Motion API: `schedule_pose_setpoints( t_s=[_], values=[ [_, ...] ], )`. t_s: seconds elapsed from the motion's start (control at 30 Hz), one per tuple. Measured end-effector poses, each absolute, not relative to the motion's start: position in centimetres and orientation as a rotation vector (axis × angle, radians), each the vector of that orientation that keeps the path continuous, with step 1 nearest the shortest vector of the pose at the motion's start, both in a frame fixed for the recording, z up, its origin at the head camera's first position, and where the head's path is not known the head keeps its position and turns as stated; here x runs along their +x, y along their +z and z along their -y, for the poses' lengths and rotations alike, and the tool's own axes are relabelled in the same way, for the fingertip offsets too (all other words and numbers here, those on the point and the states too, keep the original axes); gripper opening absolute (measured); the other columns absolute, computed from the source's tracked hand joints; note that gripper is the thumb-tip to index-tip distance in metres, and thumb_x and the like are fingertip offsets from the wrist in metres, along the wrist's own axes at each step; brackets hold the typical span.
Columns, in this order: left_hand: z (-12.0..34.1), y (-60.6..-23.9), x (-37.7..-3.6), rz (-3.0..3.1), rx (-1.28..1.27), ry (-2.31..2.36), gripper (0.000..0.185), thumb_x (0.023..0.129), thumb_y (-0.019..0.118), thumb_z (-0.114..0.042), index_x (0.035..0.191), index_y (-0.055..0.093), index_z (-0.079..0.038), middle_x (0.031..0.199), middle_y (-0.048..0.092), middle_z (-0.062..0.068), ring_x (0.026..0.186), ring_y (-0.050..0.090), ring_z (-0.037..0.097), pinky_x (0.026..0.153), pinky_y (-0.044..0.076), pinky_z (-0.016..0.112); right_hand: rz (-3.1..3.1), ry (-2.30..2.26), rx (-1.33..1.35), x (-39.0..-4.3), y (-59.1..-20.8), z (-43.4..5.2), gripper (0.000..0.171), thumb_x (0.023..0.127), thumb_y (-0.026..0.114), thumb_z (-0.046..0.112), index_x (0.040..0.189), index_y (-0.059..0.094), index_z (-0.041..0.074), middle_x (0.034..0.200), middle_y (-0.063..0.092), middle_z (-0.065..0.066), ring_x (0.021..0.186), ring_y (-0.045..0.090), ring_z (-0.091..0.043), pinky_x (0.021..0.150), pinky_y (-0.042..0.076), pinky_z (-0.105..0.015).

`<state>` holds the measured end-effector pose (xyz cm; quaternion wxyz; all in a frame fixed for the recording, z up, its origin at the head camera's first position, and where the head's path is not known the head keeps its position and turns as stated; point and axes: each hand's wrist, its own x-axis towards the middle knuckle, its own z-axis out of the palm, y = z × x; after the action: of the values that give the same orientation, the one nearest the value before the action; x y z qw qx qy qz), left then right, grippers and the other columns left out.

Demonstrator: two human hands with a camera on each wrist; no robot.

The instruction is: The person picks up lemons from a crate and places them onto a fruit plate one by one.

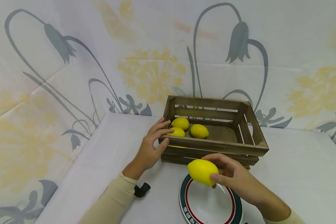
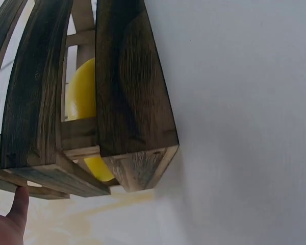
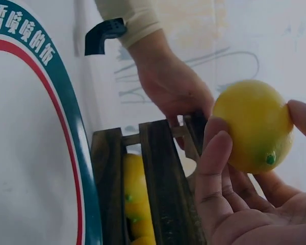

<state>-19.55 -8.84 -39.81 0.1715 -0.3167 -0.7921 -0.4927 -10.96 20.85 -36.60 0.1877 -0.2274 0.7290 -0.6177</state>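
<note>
My right hand [image 1: 238,182] holds a yellow lemon [image 1: 203,172] between thumb and fingers, in front of the slatted wooden crate [image 1: 215,143] and above the plate's far rim. In the right wrist view, the fingertips press around the sides of this lemon [image 3: 252,125]. My left hand [image 1: 152,144] grips the crate's left end, fingers over the top edge and thumb at the front corner. Inside, toward the left end, lie three lemons [image 1: 199,131], one partly behind the left fingers. The left wrist view has yellow lemon skin [image 2: 82,92] showing between dark slats.
A white plate with a green band [image 1: 183,199], a red ring and printed characters lies in front of the crate, cut off by the view's lower edge. A black curved piece [image 1: 142,189] sits at the left sleeve. Behind the crate hangs a flower-patterned cloth [image 1: 154,74].
</note>
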Motion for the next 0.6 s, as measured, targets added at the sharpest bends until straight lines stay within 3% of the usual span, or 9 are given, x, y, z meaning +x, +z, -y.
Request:
schedule_pose_setpoints(
  t_s=[0.13,0.6],
  values=[
    [8.7,-39.9,-19.6,2.226,-0.887,-1.449,0.030,0.098,0.057,-0.007,0.126,0.066,-0.012,0.154,0.046,0.004,0.154,0.022,0.022,0.125,0.022,0.053,-2.028,-1.696,-0.666,-11.4,-37.1,-21.0,0.039,0.101,0.055,0.010,0.139,0.049,0.007,0.132,0.056,-0.020,0.094,0.069,-0.028,0.078,0.062,-0.036],
    [8.6,-40.2,-19.6,2.231,-0.865,-1.499,0.027,0.099,0.056,-0.008,0.123,0.066,-0.012,0.154,0.045,0.003,0.155,0.020,0.019,0.125,0.022,0.053,-1.988,-1.577,-0.631,-12.6,-39.1,-21.3,0.038,0.101,0.057,0.014,0.139,0.049,0.010,0.127,0.057,-0.021,0.096,0.069,-0.026,0.077,0.061,-0.036]
  ],
)
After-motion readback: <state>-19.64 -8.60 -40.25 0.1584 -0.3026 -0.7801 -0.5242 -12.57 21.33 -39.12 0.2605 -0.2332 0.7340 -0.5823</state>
